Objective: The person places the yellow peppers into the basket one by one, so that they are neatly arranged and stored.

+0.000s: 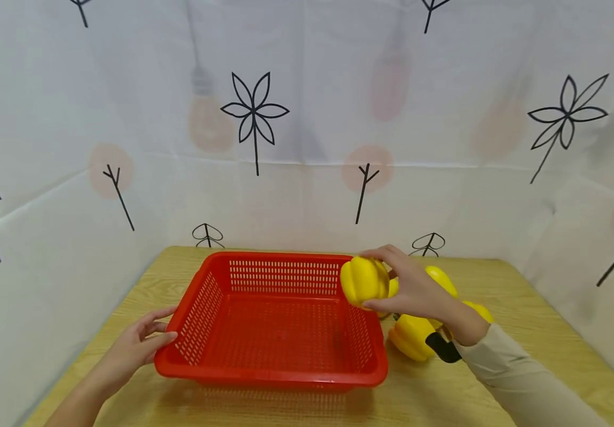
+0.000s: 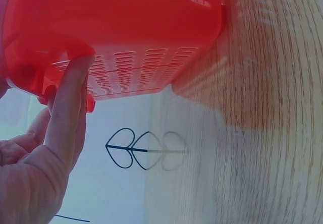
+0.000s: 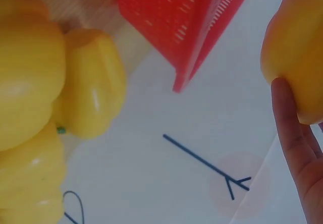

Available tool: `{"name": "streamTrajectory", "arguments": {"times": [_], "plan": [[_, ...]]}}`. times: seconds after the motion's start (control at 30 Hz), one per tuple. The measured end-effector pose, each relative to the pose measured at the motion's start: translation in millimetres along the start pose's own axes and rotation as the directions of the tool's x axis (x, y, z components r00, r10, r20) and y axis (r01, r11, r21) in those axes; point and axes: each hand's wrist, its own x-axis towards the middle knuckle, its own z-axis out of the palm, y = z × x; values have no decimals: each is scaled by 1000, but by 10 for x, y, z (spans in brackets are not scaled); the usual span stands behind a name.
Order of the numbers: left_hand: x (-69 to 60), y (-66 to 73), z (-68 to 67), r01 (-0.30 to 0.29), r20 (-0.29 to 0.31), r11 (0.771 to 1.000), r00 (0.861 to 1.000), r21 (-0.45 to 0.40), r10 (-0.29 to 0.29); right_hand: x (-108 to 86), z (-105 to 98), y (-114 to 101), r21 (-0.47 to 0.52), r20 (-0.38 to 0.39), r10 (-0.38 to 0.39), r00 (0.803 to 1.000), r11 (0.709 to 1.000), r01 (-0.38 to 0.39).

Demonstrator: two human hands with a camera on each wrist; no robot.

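yellow pepper (image 1: 363,281): raised | red basket (image 1: 280,341): upright | more peppers (image 1: 412,338): beside it

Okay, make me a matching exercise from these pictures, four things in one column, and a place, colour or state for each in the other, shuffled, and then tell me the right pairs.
Things:
1. Left hand
2. Right hand
3. Basket
4. Loose peppers

Descriptions:
A. Yellow, lying to the right of the basket
B. Red, with slotted walls
C. Holding up a single pepper
D. Touching the basket's left side

Right pairs: 1-D, 2-C, 3-B, 4-A
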Motion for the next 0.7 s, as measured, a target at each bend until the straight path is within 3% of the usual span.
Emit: {"name": "streamTrajectory", "arguments": {"times": [0.7], "plan": [[-18,-1,-9,-15,2,999,1000,30,15,421,303,-206,79,46,-36,998,996,32]]}}
